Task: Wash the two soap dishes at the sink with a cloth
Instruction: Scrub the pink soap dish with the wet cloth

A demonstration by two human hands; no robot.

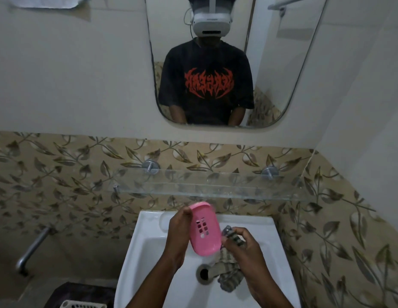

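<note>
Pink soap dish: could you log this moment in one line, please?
left hand: holds pink soap dish | right hand: holds cloth | over sink

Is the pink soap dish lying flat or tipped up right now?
Tipped up. The left hand holds the pink soap dish on edge above the sink, its slotted face turned toward the camera.

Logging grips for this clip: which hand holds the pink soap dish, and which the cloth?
The left hand holds the pink dish tilted above the sink. The right hand grips the striped cloth, which hangs toward the drain.

Soap dish point(204, 230) over sink point(149, 245), cloth point(229, 270) right.
</note>
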